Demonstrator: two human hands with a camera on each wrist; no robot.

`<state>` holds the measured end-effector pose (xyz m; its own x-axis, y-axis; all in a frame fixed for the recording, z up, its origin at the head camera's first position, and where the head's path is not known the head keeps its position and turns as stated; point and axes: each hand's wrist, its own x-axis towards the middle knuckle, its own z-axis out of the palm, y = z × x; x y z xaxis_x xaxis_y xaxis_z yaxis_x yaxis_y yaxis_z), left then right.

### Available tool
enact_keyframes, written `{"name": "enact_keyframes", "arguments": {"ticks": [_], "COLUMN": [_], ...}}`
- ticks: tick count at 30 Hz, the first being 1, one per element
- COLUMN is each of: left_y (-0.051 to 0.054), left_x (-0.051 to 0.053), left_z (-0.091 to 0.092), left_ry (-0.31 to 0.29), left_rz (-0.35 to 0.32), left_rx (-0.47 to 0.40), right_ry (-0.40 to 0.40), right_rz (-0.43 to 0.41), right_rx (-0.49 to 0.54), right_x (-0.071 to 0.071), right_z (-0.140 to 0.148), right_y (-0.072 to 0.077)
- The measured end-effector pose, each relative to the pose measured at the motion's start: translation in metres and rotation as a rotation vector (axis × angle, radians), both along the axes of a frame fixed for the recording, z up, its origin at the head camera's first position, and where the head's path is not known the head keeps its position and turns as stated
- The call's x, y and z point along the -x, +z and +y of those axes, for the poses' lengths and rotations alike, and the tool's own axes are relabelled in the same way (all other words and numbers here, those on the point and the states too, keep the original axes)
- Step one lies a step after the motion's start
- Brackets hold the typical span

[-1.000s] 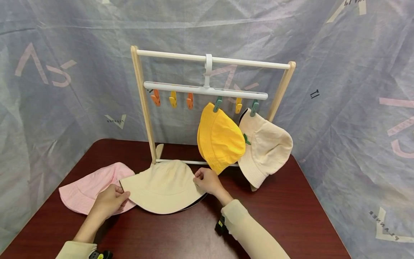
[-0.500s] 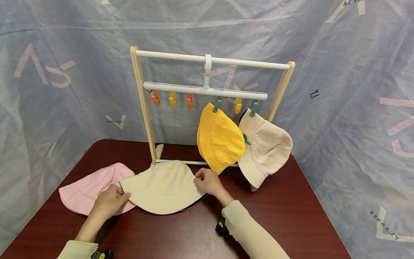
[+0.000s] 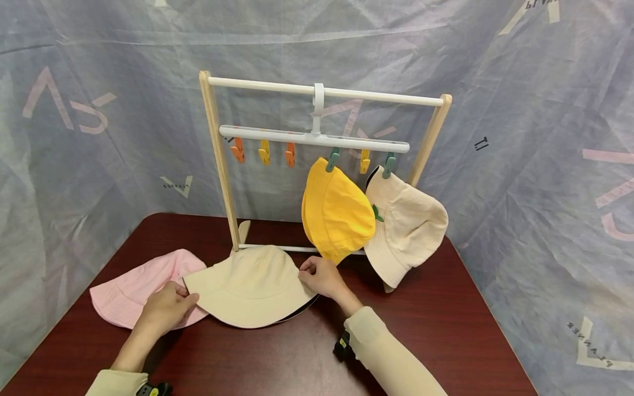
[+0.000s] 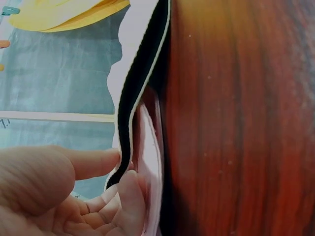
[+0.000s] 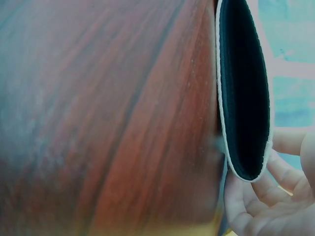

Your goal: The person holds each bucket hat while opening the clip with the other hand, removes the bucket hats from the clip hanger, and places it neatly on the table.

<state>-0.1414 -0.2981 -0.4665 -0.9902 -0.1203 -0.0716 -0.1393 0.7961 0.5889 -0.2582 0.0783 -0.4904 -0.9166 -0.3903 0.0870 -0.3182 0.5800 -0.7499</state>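
Observation:
A cream bucket hat (image 3: 255, 291) with a dark lining lies on the table in front of the rack, its crown toward the back. My left hand (image 3: 165, 308) pinches the left end of its brim; thumb and fingers sit on either side of the brim (image 4: 125, 142) in the left wrist view. At the brim's other end, my right hand (image 3: 323, 276) holds the edge between thumb and fingers. The right wrist view shows the dark lining (image 5: 246, 98) inside the narrow brim opening. A pink bucket hat (image 3: 134, 286) lies at left, partly behind my left hand.
Behind the hats stands a wooden rack (image 3: 218, 159) with a white clip hanger (image 3: 277, 134). Green clips hold a yellow bucket hat (image 3: 342, 214) and another cream hat (image 3: 408, 225). Orange clips (image 3: 290, 155) and yellow clips (image 3: 264, 153) hang beside them. The dark red table (image 3: 426, 330) extends forward.
My right hand and forearm have shifted very slightly to the right. The left hand and the hats look almost unmoved.

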Motion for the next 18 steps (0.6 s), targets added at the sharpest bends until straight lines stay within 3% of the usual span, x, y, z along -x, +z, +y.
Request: {"name": "enact_keyframes", "arguments": {"ticks": [11,18], "left_y": [0.0,-0.001], "left_x": [-0.001,-0.002], "left_z": [-0.001,-0.001], "left_ry": [-0.011,-0.008], "left_rz": [0.017,0.028], "left_rx": [0.005,0.012], "right_ry": [0.013,0.009], "right_rz": [-0.039,0.029], "right_rx": [0.03,-0.016], "right_x": [-0.002,-0.003], "right_z": [0.004,0.006], "right_y": [0.01,0.018]}}
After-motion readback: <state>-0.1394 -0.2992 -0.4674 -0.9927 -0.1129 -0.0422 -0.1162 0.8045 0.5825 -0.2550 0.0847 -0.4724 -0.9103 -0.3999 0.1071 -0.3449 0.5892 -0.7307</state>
